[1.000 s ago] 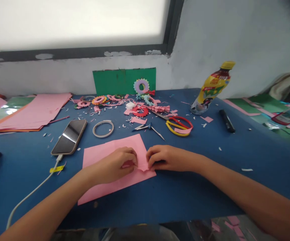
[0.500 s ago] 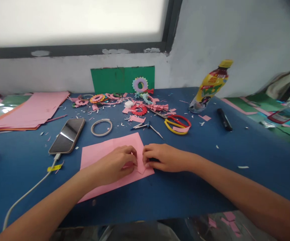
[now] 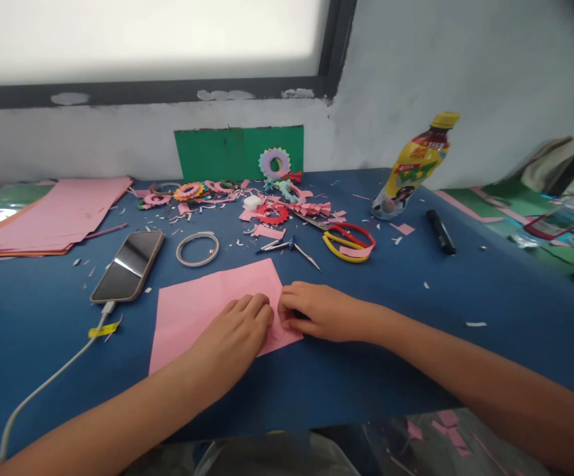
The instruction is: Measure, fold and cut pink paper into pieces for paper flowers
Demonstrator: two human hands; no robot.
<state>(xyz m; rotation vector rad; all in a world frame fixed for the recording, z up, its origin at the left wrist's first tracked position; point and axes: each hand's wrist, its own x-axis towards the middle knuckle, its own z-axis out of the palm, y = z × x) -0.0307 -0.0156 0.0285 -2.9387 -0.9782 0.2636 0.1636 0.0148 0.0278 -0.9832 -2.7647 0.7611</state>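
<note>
Pink paper sheet [image 3: 188, 311]: on the near side of the blue tabletop [image 3: 366, 383], under the left hand, with a folded flap by its right edge.
Left hand [image 3: 242, 324]: over the sheet, fingers curled down; cannot tell if its grip pinches paper.
Right hand [image 3: 314, 311]: at the right edge, grip narrow; fingertip contact unclear.
Beyond the sheet: tape roll [image 3: 180, 251], drawing compass [image 3: 291, 244], scissors [image 3: 330, 250].

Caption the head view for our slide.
Left hand and right hand at a pink paper sheet, scissors and beverage bottle beyond.
</note>
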